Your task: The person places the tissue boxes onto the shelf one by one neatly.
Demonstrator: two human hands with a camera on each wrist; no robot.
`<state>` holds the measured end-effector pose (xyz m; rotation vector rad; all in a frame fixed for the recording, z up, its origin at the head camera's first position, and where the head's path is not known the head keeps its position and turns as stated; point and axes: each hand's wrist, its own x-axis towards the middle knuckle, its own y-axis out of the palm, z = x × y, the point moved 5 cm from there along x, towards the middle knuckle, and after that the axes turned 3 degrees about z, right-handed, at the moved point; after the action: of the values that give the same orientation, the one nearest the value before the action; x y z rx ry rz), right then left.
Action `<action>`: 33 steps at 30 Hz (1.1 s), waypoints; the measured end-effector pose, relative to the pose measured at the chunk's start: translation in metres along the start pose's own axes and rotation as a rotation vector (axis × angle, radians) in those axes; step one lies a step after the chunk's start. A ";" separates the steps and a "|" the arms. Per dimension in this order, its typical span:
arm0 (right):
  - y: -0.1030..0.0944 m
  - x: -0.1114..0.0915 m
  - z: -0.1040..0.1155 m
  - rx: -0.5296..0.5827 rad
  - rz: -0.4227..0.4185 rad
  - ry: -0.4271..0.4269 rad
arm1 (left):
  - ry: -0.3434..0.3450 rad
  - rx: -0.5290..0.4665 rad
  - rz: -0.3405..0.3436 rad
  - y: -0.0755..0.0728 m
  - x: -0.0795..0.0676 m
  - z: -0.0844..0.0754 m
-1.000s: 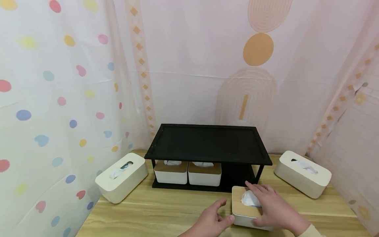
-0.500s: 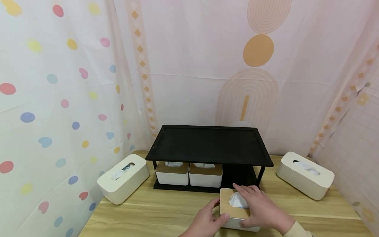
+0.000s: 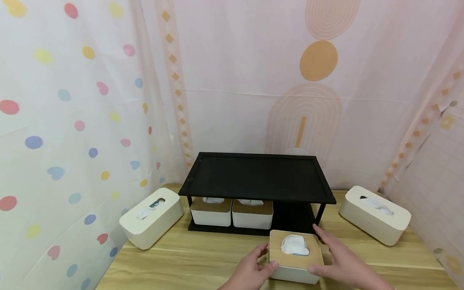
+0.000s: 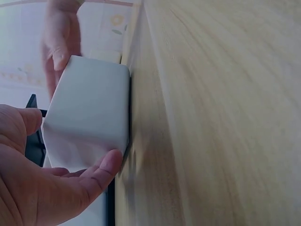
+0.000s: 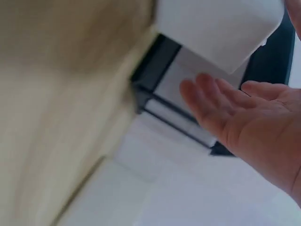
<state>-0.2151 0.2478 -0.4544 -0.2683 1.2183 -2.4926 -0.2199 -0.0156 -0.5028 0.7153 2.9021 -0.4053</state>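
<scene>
A short white tissue box (image 3: 290,262) with a wood-coloured lid and a tuft of tissue sits on the table in front of the black rack (image 3: 257,177). My left hand (image 3: 253,269) is at its left side, fingers along the wall and thumb by the near corner. On the right side my right hand (image 3: 342,259) is spread, with the thumb near the front corner. The right wrist view shows the fingers of that hand (image 5: 249,115) extended beside the box (image 5: 218,26), with a gap. From the left wrist, the left fingers reach along the box's lower side (image 4: 91,99).
Two similar tissue boxes, one at the left (image 3: 210,216) and one in the middle (image 3: 252,219), stand on the rack's lower shelf, left of a bare dark stretch (image 3: 291,215). Longer white tissue boxes flank the rack, one left (image 3: 156,225) and one right (image 3: 373,221). Curtains surround the table (image 3: 174,266).
The tissue box has shifted left between the two hands, up against the left fingers. My right hand has since drawn off its top to the right, uncovering the lid and tissue.
</scene>
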 end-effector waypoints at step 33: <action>0.026 -0.017 -0.055 0.855 0.480 0.127 | -0.105 -0.153 0.103 -0.001 0.002 0.011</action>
<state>-0.2109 0.2798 -0.5086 0.3636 0.1282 -2.3516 -0.2209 -0.0186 -0.5136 0.7899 2.7479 -0.2003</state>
